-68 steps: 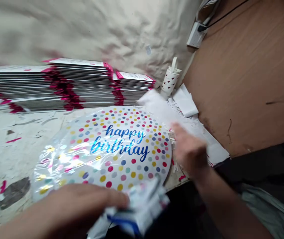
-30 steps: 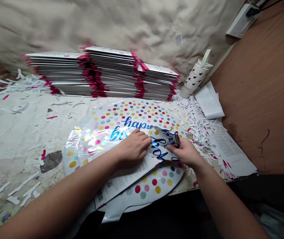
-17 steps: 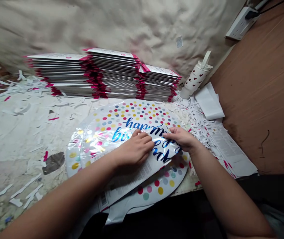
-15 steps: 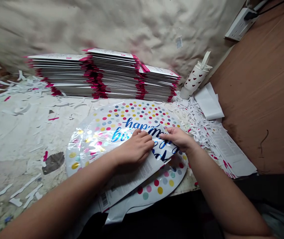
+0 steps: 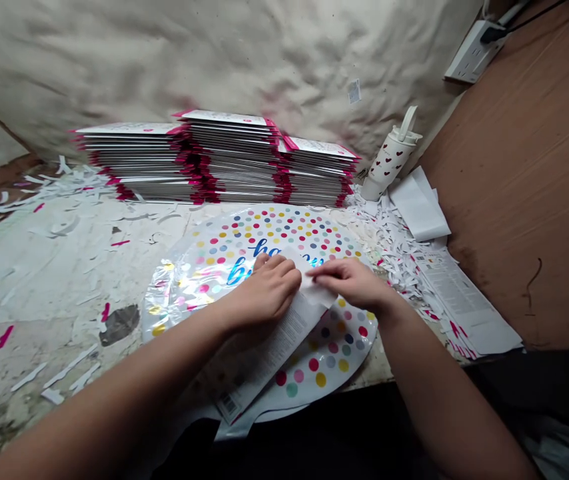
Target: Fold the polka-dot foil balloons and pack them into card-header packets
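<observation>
The folded flap of foil with blue lettering, raised under the right hand (image 5: 352,283) half a second ago, now lies pressed flat. The left hand (image 5: 264,293) rests with fingers curled down on the white printed card (image 5: 269,347), just beside the right fingers, which pinch the card's top edge. Both sit on the dotted balloon (image 5: 314,233), which spreads out beyond the fingertips. The fold looks about done; the balloon's wide round part remains unfolded. Finished packs (image 5: 224,157) are stacked well beyond the fingertips.
</observation>
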Action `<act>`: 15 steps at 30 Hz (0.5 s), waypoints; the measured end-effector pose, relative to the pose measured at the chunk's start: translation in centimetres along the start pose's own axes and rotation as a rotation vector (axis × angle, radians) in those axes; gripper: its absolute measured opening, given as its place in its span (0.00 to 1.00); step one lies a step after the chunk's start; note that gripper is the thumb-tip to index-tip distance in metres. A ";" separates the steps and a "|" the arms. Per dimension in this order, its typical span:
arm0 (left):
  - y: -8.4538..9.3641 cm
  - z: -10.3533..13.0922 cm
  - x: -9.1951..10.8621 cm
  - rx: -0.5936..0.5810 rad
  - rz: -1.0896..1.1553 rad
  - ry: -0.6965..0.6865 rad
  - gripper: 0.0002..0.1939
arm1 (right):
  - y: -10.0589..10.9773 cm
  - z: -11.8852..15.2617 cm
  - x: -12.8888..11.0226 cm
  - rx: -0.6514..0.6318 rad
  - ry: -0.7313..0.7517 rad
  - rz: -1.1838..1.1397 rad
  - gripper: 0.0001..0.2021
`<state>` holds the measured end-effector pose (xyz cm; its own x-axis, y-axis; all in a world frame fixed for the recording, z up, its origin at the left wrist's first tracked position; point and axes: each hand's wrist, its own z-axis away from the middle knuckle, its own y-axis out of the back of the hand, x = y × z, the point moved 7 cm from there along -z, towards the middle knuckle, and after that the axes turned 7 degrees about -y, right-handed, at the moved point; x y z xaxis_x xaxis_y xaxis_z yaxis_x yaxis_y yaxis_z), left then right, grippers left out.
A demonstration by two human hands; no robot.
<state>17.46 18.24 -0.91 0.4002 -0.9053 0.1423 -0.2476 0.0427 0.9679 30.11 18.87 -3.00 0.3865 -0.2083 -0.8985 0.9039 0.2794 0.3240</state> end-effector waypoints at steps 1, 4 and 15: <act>0.5 0.2 -0.1 0.036 -0.013 0.044 0.08 | 0.9 0.5 -0.1 0.106 0.046 -0.036 0.15; 2.7 0.8 0.4 0.180 -0.045 0.115 0.07 | 0.3 1.9 0.1 0.131 0.126 -0.267 0.24; 4.3 5.1 0.7 0.680 0.766 0.392 0.35 | -1.4 5.0 -4.3 0.167 0.421 -0.537 0.13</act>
<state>12.18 15.62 2.30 0.1560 -0.5358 0.8298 -0.9372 0.1851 0.2957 28.05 14.68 1.90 -0.1942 0.1126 -0.9745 0.9790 0.0848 -0.1853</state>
